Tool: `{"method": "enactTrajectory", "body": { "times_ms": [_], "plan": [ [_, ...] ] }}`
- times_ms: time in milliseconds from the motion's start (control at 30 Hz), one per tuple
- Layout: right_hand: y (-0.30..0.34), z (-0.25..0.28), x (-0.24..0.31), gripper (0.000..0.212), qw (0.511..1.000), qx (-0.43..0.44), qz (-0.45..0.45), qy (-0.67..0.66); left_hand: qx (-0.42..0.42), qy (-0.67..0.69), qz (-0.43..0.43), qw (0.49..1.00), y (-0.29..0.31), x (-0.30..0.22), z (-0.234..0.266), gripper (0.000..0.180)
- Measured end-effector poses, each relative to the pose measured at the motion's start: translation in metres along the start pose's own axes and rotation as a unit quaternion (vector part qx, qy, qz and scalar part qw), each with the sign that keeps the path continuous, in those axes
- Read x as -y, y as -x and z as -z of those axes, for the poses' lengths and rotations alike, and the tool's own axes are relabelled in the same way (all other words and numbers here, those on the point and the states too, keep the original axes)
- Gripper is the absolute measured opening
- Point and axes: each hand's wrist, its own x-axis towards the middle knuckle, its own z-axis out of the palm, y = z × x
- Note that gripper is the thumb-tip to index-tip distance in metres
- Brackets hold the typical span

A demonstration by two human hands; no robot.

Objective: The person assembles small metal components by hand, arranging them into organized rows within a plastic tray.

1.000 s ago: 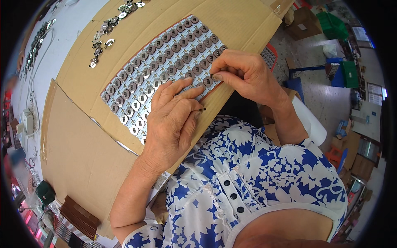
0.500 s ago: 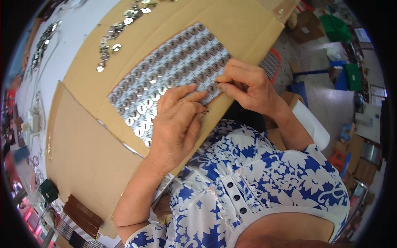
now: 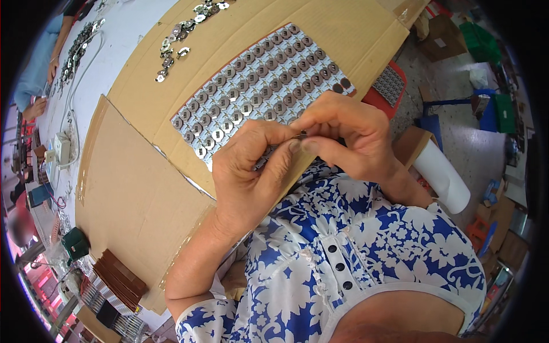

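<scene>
My two hands meet just above the near edge of a flat panel (image 3: 250,94) that bears rows of round metal pieces. Between their fingertips sits a small dark piece (image 3: 302,135), too small and too covered to name. Thumb and forefinger of my left hand (image 3: 243,168) pinch it from one side. My right hand (image 3: 357,137) pinches it from the other, fingers curled. Two plain dark discs (image 3: 342,86) lie at the panel's right corner, beyond my right hand. My hands hide part of the panel's near side.
Loose metal pieces (image 3: 178,32) lie in a trail on the cardboard (image 3: 137,80) beyond the panel. More parts (image 3: 77,54) and a grey cable lie far left, near another person's hand (image 3: 37,108). Right of the table, a red tray (image 3: 400,94) holds a similar panel.
My left hand has lifted its spread fingers off the panel and closed into a pinch. My right hand now meets it. The view has shifted, and another person's arm shows far left.
</scene>
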Motion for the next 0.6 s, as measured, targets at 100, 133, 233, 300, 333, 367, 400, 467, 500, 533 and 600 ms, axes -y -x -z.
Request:
{"method": "enactTrajectory", "body": {
  "times_ms": [100,133,233,300,333,367,400,467,500,533,600],
  "plan": [
    [-0.002,-0.001,-0.005,0.016,0.999,0.038,-0.034,0.012,0.025,0.059,0.125,0.990,0.001,-0.007,0.004,0.011],
    [-0.003,0.001,0.000,0.016,0.999,0.038,-0.035,0.014,0.035,0.095,0.164,0.981,0.001,-0.008,0.006,0.013],
    [-0.005,0.008,0.000,0.017,0.967,-0.012,-0.191,-0.170,0.041,0.112,0.159,0.980,0.000,-0.008,0.006,0.016],
    [-0.003,0.016,-0.005,0.017,0.968,-0.019,-0.188,-0.165,0.032,0.029,0.057,0.997,-0.001,-0.001,0.004,0.020],
    [-0.002,0.019,-0.005,0.017,0.968,-0.023,-0.186,-0.166,0.036,0.034,0.055,0.997,-0.001,0.001,0.004,0.020],
    [-0.001,0.022,-0.004,0.017,0.969,-0.029,-0.185,-0.162,0.034,0.012,0.041,0.999,-0.001,0.002,0.003,0.020],
    [-0.001,0.024,-0.003,0.017,0.974,-0.041,-0.177,-0.137,0.031,-0.010,0.026,0.999,-0.001,0.004,0.002,0.020],
    [-0.002,0.032,-0.003,0.016,0.978,-0.056,-0.168,-0.106,0.020,-0.043,-0.030,0.998,-0.005,0.012,0.001,0.020],
    [-0.005,0.039,-0.005,0.016,0.988,-0.078,-0.133,-0.022,0.017,-0.102,-0.087,0.991,-0.007,0.014,0.002,0.022],
    [-0.008,0.047,-0.008,0.016,0.988,-0.097,-0.098,0.061,0.012,-0.162,-0.142,0.976,-0.009,0.016,0.003,0.023],
    [-0.012,0.061,-0.013,0.014,0.986,-0.109,-0.106,0.073,0.022,-0.175,-0.136,0.975,-0.009,0.017,0.003,0.028]
  ]
}}
